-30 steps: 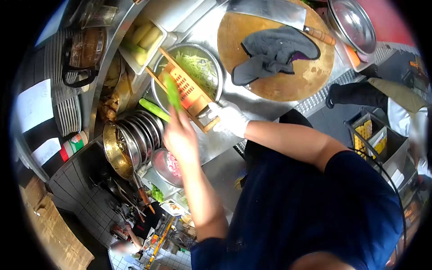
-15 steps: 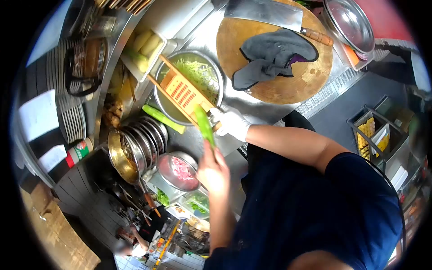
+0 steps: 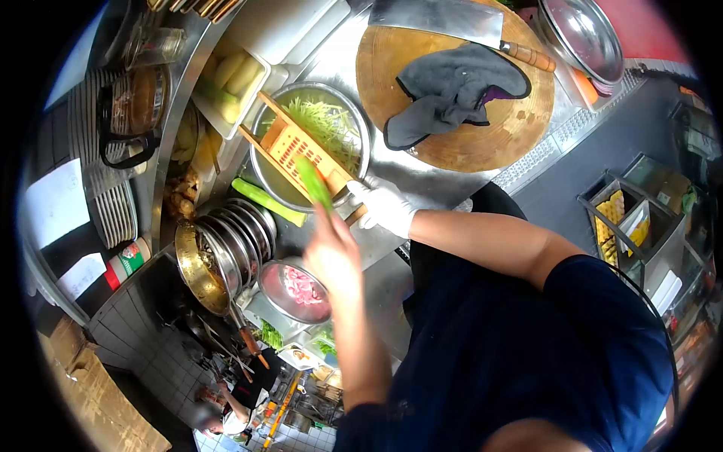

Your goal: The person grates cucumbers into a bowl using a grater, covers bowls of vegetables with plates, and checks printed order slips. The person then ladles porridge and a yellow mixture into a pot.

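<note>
My left hand [image 3: 331, 252], bare and slightly blurred, grips a long bright green vegetable piece [image 3: 314, 181] that lies against the grater. Its exact kind is not clear. My right hand [image 3: 382, 207], in a white glove, is closed on the near end of the wooden-framed grater [image 3: 331, 175], which has an orange slotted face. The grater slants across a metal bowl [image 3: 367, 143] holding pale green shreds [image 3: 325, 119]. Beside the bowl lies another long green vegetable [image 3: 267, 201].
A round chopping board [image 3: 520, 135] bears a cleaver [image 3: 444, 19] and a grey cloth [image 3: 456, 90]. Stacked metal bowls [image 3: 252, 226], a golden pan [image 3: 199, 271] and a bowl of pink meat [image 3: 301, 286] stand left. Another person [image 3: 237, 407] is in the background.
My left hand has moved up and left with the green vegetable piece, further along the grater's face. My right hand keeps its hold on the grater's end.
</note>
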`<state>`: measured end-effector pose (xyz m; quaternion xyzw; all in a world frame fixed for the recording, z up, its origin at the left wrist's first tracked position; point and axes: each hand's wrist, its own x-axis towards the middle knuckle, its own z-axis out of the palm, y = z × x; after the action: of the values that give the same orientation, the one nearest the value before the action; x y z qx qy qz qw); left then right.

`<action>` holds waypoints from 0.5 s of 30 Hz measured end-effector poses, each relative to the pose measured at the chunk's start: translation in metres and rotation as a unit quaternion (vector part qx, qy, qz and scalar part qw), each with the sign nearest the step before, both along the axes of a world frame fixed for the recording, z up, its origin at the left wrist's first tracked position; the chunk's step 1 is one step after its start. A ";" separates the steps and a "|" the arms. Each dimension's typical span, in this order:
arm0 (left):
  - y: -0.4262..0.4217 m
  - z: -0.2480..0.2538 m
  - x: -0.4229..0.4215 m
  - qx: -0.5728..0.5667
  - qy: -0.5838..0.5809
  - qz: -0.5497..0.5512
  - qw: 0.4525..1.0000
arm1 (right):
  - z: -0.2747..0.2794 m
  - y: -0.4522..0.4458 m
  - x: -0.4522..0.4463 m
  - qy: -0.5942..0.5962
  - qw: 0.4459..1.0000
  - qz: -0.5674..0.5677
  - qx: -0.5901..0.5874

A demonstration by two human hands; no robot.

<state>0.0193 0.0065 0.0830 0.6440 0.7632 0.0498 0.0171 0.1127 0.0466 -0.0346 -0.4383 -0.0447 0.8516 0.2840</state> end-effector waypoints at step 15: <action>0.113 -0.023 -0.043 0.018 0.002 0.045 0.999 | 0.013 0.008 0.006 -0.023 1.000 0.006 0.015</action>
<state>-0.0237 0.1195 0.0595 0.6095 0.7903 0.0629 0.0019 0.1186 0.0545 -0.0215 -0.4529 -0.0662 0.8425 0.2841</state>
